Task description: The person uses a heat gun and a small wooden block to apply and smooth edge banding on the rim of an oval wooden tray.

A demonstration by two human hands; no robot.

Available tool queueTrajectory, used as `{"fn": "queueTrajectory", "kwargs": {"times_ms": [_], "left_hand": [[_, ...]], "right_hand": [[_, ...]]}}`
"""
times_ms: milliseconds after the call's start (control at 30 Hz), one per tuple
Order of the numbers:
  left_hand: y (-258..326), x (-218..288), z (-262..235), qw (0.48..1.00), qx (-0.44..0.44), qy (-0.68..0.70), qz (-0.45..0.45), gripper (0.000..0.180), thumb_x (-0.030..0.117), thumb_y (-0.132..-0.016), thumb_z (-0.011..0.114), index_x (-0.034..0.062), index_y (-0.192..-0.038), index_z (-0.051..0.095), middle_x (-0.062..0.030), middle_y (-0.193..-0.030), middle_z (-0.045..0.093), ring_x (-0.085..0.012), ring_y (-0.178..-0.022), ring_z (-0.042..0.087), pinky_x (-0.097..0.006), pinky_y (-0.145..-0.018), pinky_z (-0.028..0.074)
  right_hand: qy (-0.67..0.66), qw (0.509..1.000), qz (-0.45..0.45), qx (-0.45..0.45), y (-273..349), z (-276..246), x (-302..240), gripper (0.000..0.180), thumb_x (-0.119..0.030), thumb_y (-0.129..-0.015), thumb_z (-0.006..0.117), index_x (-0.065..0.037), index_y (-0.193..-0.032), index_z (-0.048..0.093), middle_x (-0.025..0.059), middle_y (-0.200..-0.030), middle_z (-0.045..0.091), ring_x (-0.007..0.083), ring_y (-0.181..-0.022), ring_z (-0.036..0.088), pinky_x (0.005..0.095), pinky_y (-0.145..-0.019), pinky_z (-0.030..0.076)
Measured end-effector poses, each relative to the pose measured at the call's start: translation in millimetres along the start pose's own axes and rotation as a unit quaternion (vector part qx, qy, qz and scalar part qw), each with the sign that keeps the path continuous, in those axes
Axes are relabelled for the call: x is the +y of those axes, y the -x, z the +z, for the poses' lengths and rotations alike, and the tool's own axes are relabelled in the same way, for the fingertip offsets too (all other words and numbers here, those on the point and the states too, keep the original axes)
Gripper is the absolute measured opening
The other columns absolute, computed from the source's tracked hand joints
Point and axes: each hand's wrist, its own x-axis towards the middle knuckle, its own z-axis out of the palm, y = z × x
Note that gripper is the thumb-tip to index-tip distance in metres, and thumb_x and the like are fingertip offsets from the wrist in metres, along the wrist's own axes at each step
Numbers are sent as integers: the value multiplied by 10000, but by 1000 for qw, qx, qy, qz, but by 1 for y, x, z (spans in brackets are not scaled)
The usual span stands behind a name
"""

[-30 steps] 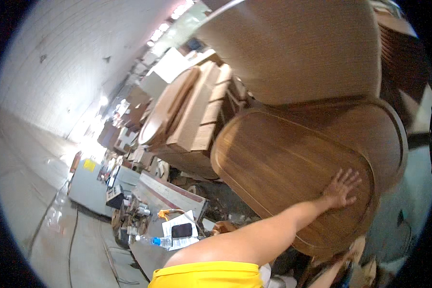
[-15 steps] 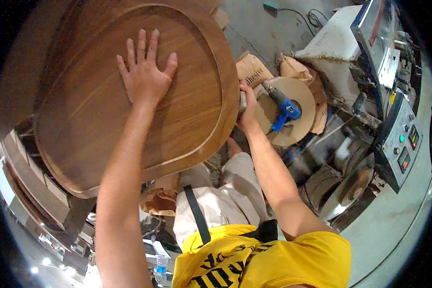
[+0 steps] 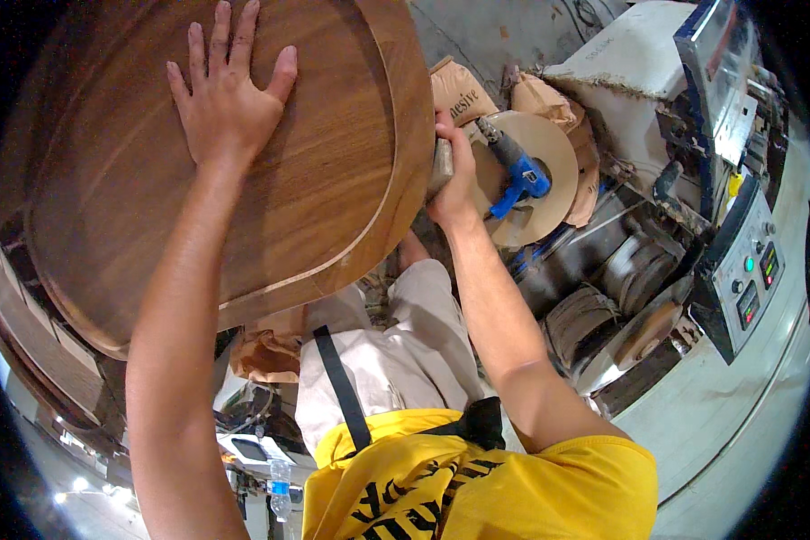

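Observation:
A large brown wooden panel (image 3: pixel 324 180) with rounded corners and a raised rim lies in front of me. My left hand (image 3: pixel 229 117) rests flat on its face, fingers spread. At the panel's right edge, my right hand (image 3: pixel 457 180) is closed round a small greyish block (image 3: pixel 442 164). The block sits against or very close to that edge; its far side is hidden by my fingers.
Right of the panel, a blue heat gun (image 3: pixel 524 175) lies on a wide tan roll (image 3: pixel 562 157) beside brown paper bags (image 3: pixel 463 90). A machine with a control panel (image 3: pixel 754 274) and a round disc (image 3: pixel 643 337) fills the right side. A plastic bottle (image 3: pixel 280 490) stands lower left.
The whole view has shifted, so most things appear higher and further left. The panel and my left hand have moved a little left. My right hand still grips the block at the edge.

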Motion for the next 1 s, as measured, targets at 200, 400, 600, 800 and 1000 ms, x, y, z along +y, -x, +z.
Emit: {"fn": "queueTrajectory", "kwargs": {"times_ms": [200, 400, 600, 800, 1000], "left_hand": [[-9, 16, -27, 984, -159, -53, -52, 757, 616, -968, 415, 216, -1586, 238, -75, -1663, 160, -333, -1526, 127, -559, -1234, 54], [-7, 18, -27, 987, -134, -72, -47, 721, 567, -979, 405, 212, -1585, 244, -80, -1660, 171, -342, -1523, 137, -561, -1231, 60], [-8, 11, -27, 985, -154, -71, -41, 730, 570, -976, 416, 215, -1588, 235, -75, -1662, 163, -343, -1525, 126, -557, -1233, 56], [-5, 9, -24, 989, -124, -78, -34, 728, 569, -980, 416, 207, -1586, 238, -74, -1662, 158, -336, -1528, 117, -555, -1234, 54], [-9, 10, -29, 985, -156, -46, -52, 730, 565, -973, 440, 216, -1584, 247, -68, -1662, 159, -329, -1529, 116, -544, -1239, 55]], "right_hand": [[-3, 999, 22, 37, 4, 10, -14, 540, -308, -945, 399, -34, -1405, 468, 107, -1331, 543, 224, -1250, 508, 365, -1091, 379], [10, 1000, 15, 9, 6, 9, -13, 544, -299, -939, 396, -37, -1412, 456, 108, -1345, 529, 223, -1263, 493, 362, -1097, 368], [25, 1000, 8, -7, 5, 10, -13, 549, -290, -933, 392, -40, -1419, 443, 110, -1359, 515, 222, -1275, 478, 359, -1102, 356], [40, 999, 0, -19, 8, 12, -11, 554, -281, -927, 389, -43, -1425, 430, 111, -1374, 502, 221, -1287, 464, 355, -1107, 345], [63, 997, -15, -32, 11, 11, -9, 560, -272, -921, 386, -46, -1432, 418, 112, -1388, 488, 221, -1300, 449, 352, -1112, 334]]}}
